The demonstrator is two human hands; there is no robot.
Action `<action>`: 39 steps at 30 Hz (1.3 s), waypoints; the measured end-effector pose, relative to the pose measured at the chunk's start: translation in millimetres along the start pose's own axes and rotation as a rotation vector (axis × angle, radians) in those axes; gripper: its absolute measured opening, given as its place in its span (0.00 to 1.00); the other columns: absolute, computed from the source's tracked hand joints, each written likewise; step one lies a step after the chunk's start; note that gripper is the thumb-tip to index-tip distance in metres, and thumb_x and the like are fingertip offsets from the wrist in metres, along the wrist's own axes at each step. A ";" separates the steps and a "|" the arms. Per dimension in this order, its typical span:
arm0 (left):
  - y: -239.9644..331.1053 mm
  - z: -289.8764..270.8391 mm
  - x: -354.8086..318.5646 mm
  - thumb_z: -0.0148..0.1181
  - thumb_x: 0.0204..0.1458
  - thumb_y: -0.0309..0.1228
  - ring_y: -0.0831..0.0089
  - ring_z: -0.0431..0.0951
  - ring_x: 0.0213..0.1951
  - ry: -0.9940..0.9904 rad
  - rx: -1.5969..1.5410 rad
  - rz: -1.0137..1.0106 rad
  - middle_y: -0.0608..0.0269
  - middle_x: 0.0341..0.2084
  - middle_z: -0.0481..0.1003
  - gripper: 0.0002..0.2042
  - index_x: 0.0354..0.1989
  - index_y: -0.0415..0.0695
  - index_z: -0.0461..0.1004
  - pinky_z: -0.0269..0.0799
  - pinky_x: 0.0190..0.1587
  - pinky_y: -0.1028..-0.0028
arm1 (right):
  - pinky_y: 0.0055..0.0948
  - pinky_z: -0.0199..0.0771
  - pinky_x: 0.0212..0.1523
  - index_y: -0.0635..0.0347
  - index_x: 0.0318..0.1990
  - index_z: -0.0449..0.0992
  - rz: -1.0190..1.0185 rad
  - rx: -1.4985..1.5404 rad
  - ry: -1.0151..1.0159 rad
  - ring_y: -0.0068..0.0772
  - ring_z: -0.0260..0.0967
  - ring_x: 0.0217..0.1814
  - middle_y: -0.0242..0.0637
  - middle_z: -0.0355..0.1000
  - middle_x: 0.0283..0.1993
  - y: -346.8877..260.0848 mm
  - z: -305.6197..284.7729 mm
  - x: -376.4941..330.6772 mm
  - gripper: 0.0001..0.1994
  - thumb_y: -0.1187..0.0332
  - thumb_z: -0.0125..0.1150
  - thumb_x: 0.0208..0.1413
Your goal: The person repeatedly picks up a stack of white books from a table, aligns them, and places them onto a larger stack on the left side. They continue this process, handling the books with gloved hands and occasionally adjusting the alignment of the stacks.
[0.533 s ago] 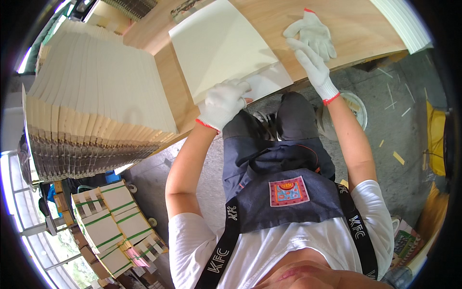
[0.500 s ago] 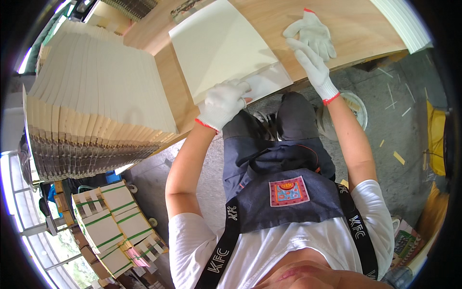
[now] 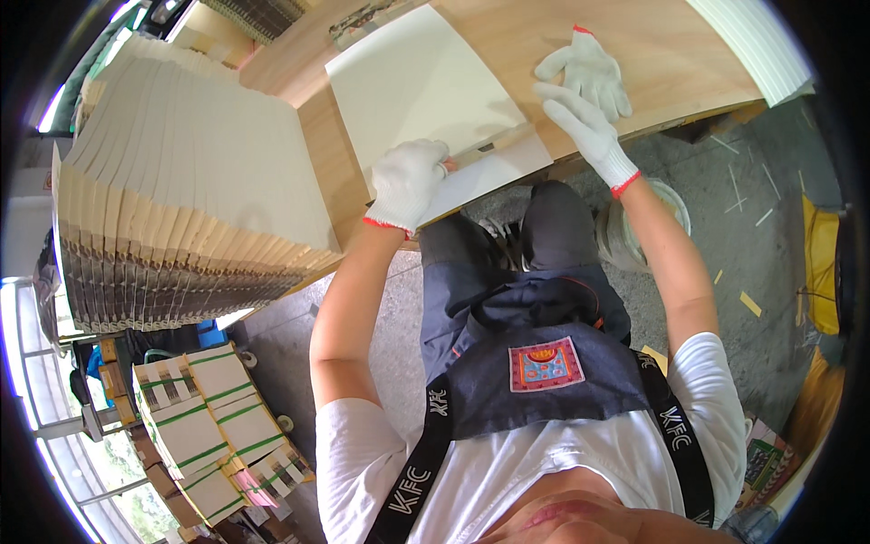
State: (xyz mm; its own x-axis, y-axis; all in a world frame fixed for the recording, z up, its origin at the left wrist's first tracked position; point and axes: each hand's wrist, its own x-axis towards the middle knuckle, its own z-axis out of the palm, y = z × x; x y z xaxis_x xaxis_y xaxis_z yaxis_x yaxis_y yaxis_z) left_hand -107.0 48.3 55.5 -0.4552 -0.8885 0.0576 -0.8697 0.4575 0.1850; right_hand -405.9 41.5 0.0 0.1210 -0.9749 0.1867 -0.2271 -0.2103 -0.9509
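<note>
A large off-white sheet (image 3: 426,86) lies on the wooden table in front of me, with a paler white layer (image 3: 503,168) showing under its near edge. My left hand (image 3: 405,181), in a white knitted glove with a red cuff, is closed at the sheet's near left corner, its fingers curled over the edge. Some bare skin shows at the fingertips. My right hand (image 3: 584,131), gloved likewise, is held at the table's near edge with fingers stretched out and nothing in them. Just beyond it lies a loose white glove (image 3: 594,77).
At the left of the table (image 3: 662,54) rises a long row of stacked cream boards (image 3: 190,154). White stacked sheets (image 3: 757,45) stand at the far right. Under the table edge is a white bucket (image 3: 666,204). Green-strapped bundles (image 3: 199,408) stand lower left; paper scraps lie on the floor.
My left hand has shifted slightly left along the sheet's near edge, and a small dark mark now shows beside its fingers. The right hand has moved slightly left, fingers still stretched.
</note>
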 end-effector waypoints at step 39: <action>-80.8 5.9 -11.3 0.73 0.48 0.43 0.74 0.72 0.23 -0.072 -0.390 -0.467 0.65 0.21 0.74 0.17 0.29 0.42 0.76 0.66 0.28 0.68 | 0.35 0.69 0.38 0.60 0.28 0.72 -0.062 -0.578 -0.258 0.38 0.69 0.35 0.39 0.70 0.31 -8.5 49.5 75.0 0.21 0.51 0.70 0.48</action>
State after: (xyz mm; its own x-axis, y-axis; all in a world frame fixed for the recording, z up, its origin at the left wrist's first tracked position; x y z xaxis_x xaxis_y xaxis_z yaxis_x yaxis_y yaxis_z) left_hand -32.7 21.6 34.1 -0.0658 -0.9815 -0.1800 -0.8529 -0.0383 0.5207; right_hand -347.0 -26.2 9.8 0.3636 -0.9258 0.1032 -0.6882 -0.3416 -0.6401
